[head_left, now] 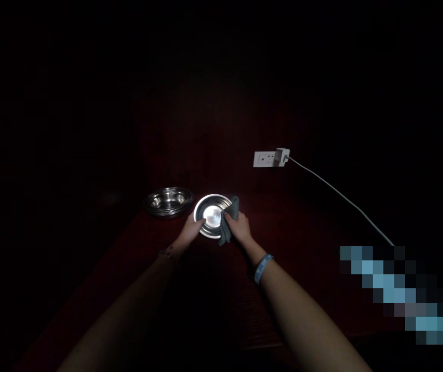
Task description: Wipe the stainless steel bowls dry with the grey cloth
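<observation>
A round steel bowl (210, 213) is held tilted toward me over a dark reddish table (306, 232). My left hand (192, 230) grips its left rim with the fingers curled over the edge. My right hand (239, 228) is closed on a grey cloth (229, 217) that is pressed against the bowl's right side. A blue band (262, 267) circles my right wrist, and a thin bracelet sits on the left one.
A stack of steel bowls (168, 201) rests on the table just left of the held bowl. A white power strip (270, 157) with a plug lies farther back right, its white cable (341, 197) trailing to the right. The surroundings are very dark.
</observation>
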A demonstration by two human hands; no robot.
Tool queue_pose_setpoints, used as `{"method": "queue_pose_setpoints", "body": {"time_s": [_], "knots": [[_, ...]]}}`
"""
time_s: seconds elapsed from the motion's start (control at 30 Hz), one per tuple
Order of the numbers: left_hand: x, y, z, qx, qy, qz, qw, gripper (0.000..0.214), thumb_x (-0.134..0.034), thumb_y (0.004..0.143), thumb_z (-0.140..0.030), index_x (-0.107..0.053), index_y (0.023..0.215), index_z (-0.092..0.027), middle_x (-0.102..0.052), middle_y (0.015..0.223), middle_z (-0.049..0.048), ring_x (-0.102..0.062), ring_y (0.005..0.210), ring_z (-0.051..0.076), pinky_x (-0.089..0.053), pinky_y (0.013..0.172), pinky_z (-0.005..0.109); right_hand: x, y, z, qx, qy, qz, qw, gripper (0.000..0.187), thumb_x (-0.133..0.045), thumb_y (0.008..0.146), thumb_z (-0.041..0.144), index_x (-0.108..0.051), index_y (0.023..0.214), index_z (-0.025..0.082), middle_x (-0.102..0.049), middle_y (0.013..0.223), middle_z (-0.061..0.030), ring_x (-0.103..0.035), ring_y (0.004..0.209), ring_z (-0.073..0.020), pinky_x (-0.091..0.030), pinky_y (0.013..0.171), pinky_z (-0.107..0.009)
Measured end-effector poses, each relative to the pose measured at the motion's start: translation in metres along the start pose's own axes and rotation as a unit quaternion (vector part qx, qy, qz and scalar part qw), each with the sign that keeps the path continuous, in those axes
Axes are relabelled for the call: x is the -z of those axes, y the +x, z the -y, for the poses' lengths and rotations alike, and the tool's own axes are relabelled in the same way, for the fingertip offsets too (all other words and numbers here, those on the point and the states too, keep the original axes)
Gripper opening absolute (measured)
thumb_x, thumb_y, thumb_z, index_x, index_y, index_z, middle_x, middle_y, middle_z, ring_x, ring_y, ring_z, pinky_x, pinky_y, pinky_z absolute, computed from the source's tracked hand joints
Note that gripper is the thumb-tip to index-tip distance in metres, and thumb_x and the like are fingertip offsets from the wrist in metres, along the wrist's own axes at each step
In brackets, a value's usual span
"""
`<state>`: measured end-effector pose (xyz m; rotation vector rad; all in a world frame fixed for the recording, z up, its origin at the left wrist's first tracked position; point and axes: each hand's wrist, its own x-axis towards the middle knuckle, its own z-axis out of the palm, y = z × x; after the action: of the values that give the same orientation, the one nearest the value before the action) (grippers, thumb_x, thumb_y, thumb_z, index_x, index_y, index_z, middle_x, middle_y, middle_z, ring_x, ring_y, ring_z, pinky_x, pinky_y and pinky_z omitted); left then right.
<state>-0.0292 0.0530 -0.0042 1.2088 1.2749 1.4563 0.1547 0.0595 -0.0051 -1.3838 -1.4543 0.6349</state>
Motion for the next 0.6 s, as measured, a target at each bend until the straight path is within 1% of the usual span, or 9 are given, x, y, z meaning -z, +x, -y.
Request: {"method": "queue_pose_setpoints", "body": {"time_s": [0.03,0.1,0.2,0.27,0.33,0.4,0.47,0.5,0.6], "knots": [[0.001,-0.001,-0.002,0.007,-0.011,0.012,1.000,0.037,-0.075,0.069,-0.010,-0.074,0.106,-0.015,-0.084,0.114,0.0143,-0.076,0.123,0.038,-0.052,0.121,0.056,0.000,0.000,0.001,-0.039,0.010,0.015,0.999,0.018,-0.069,0.093,0.031,-0.080,0.086,0.019,-0.084,0.085,-0.0080,-0.084,0.092,-0.0252,-0.063,0.081,-0.029],[0.003,-0.004,-0.004,0.014,-0.048,0.040,0.998,0.043,-0.081,0.071,-0.021,-0.075,0.113,-0.014,-0.084,0.114,0.0145,-0.077,0.121,0.037,-0.053,0.119,0.055,-0.001,0.001,0.003,-0.084,0.060,0.037,0.994,0.020,-0.069,0.094,0.032,-0.081,0.091,0.017,-0.085,0.090,-0.0093,-0.084,0.097,-0.0252,-0.064,0.083,-0.029],[-0.001,-0.011,-0.005,0.043,-0.088,0.043,0.994,0.050,-0.083,0.077,-0.034,-0.073,0.123,-0.017,-0.083,0.120,0.0127,-0.077,0.122,0.033,-0.058,0.112,0.051,-0.006,-0.001,0.005,-0.115,0.186,0.040,0.975,0.022,-0.069,0.095,0.031,-0.082,0.098,0.013,-0.087,0.099,-0.0125,-0.084,0.098,-0.0245,-0.066,0.089,-0.030],[-0.009,-0.017,-0.004,0.031,-0.104,0.053,0.993,0.052,-0.082,0.080,-0.039,-0.072,0.126,-0.020,-0.082,0.127,0.0120,-0.075,0.126,0.031,-0.058,0.111,0.047,-0.010,-0.004,0.006,-0.138,0.256,0.032,0.956,0.023,-0.069,0.095,0.031,-0.081,0.099,0.012,-0.086,0.099,-0.0141,-0.084,0.097,-0.0249,-0.067,0.085,-0.031],[-0.018,-0.022,0.000,-0.012,-0.100,0.055,0.993,0.054,-0.084,0.077,-0.038,-0.072,0.127,-0.020,-0.081,0.130,0.0114,-0.074,0.129,0.029,-0.055,0.115,0.045,-0.014,-0.008,0.008,-0.168,0.293,0.026,0.941,0.021,-0.072,0.093,0.032,-0.080,0.097,0.013,-0.086,0.092,-0.0129,-0.084,0.092,-0.0247,-0.067,0.078,-0.030],[-0.024,-0.022,0.004,-0.032,-0.069,0.039,0.996,0.050,-0.085,0.072,-0.034,-0.074,0.118,-0.018,-0.083,0.118,0.0109,-0.075,0.126,0.030,-0.055,0.116,0.046,-0.017,-0.010,0.008,-0.172,0.304,0.026,0.937,0.019,-0.076,0.090,0.033,-0.079,0.094,0.014,-0.084,0.085,-0.0103,-0.083,0.088,-0.0232,-0.066,0.075,-0.028],[-0.026,-0.019,0.007,-0.018,-0.037,0.036,0.999,0.043,-0.083,0.070,-0.033,-0.075,0.109,-0.017,-0.083,0.099,0.0086,-0.078,0.115,0.034,-0.060,0.107,0.050,-0.017,-0.011,0.007,-0.155,0.289,0.018,0.945,0.017,-0.077,0.088,0.032,-0.078,0.090,0.015,-0.084,0.084,-0.0085,-0.082,0.087,-0.0213,-0.065,0.078,-0.027],[-0.026,-0.017,0.007,-0.009,-0.026,0.035,0.999,0.041,-0.082,0.070,-0.030,-0.075,0.108,-0.017,-0.083,0.094,0.0076,-0.079,0.112,0.035,-0.061,0.105,0.052,-0.017,-0.011,0.006,-0.144,0.271,0.012,0.952,0.016,-0.076,0.088,0.031,-0.078,0.089,0.015,-0.084,0.084,-0.0085,-0.082,0.088,-0.0211,-0.065,0.080,-0.027],[-0.023,-0.009,0.004,0.005,-0.019,0.001,1.000,0.038,-0.077,0.067,-0.018,-0.076,0.106,-0.018,-0.084,0.097,0.0080,-0.078,0.118,0.035,-0.057,0.114,0.053,-0.011,-0.009,0.001,-0.103,0.197,0.000,0.975,0.015,-0.073,0.090,0.031,-0.078,0.087,0.017,-0.085,0.089,-0.0097,-0.083,0.094,-0.0219,-0.065,0.084,-0.028]]}}
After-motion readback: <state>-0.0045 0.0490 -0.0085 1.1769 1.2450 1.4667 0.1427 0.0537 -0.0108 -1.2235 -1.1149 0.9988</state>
